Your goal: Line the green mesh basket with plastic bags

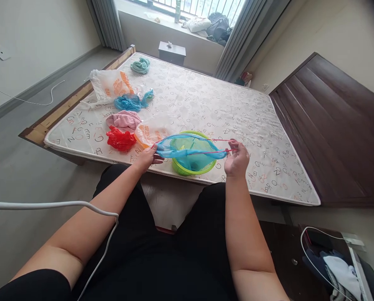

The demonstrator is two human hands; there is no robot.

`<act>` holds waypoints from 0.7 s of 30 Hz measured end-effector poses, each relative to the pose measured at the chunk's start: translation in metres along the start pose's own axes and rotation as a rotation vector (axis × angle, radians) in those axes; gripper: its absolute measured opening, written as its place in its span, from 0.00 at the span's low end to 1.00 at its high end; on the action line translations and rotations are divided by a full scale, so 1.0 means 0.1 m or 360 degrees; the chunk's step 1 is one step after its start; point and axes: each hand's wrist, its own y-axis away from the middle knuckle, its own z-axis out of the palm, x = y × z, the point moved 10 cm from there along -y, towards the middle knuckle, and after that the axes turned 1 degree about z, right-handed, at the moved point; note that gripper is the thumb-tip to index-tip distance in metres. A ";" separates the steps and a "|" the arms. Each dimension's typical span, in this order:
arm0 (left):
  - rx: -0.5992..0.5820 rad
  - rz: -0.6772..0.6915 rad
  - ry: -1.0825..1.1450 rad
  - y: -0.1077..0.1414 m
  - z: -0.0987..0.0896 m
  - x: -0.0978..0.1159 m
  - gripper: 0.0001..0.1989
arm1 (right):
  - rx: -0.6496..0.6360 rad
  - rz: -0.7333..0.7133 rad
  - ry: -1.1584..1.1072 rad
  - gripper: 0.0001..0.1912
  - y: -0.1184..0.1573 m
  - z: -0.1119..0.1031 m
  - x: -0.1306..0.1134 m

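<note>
A thin blue bag (187,153) with a red drawstring is stretched between my two hands, its mouth spread open. My left hand (148,158) pinches the bag's left end. At the other end, my right hand (237,159) has its fingers closed on the red drawstring. Directly beneath the bag stands a green plastic basket (182,169) on the mattress, near its front edge. Blue film shows inside the basket's rim; how far down the bag reaches is unclear.
On the patterned mattress (287,175), left of the basket, lie a red bag (121,139), a pink cloth (124,120), a blue bag (129,102), white-and-orange bags (111,85) and a teal cloth (140,65). A white cable (49,205) crosses my left arm.
</note>
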 end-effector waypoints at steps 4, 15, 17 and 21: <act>-0.0020 0.0094 -0.0095 0.06 -0.15 0.31 0.21 | -0.0132 -0.0003 -0.0187 0.11 -0.04 0.10 -0.24; 0.0326 0.0990 -0.1195 0.62 0.05 1.76 0.10 | -0.0253 -0.0100 -0.0436 0.12 0.04 0.83 -0.64; 0.0251 0.1085 -0.1229 0.73 0.25 1.90 0.12 | -0.0315 -0.0125 -0.0287 0.14 0.17 0.98 -0.69; -0.0075 0.1088 -0.0784 0.91 0.72 2.00 0.18 | -0.0600 -0.0189 0.0109 0.17 0.51 1.30 -0.76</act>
